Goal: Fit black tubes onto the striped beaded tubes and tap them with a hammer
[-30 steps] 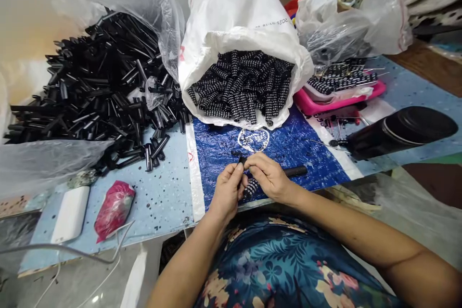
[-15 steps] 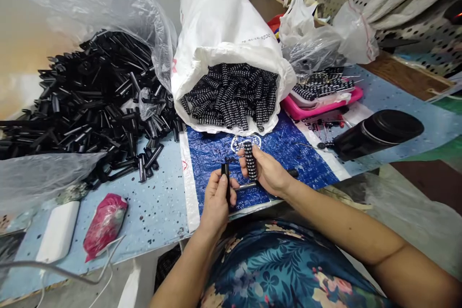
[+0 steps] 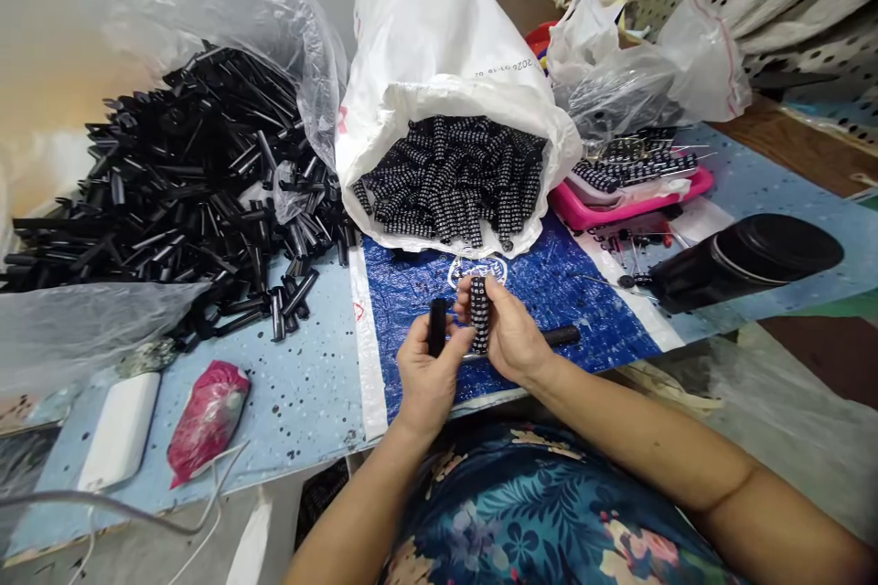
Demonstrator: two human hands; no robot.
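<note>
My left hand [image 3: 426, 375] is closed around a smooth black plastic piece [image 3: 437, 326], kept upright. Its thumb reaches across to the lower part of a black cylinder patterned with pale squares [image 3: 479, 315]. That cylinder stands upright in the fingers of my right hand [image 3: 511, 334], just right of the plastic piece. Beneath both hands, a metal rod tool with a black handle [image 3: 563, 336] lies on the blue printed sheet [image 3: 604, 311]; its middle is hidden by my right hand.
A white sack [image 3: 439, 27] opens toward me, full of patterned cylinders. Smooth black pieces [image 3: 198, 183] form a large heap on the left. To the right are a pink tray [image 3: 583, 215] and a black flask [image 3: 747, 260]. A white box [image 3: 120, 430] and a pink bundle [image 3: 208, 420] sit front left.
My left thumb has moved over to the patterned cylinder, and the hands are closer together. The whole view has shifted slightly, uncovering more of the tool's black handle.
</note>
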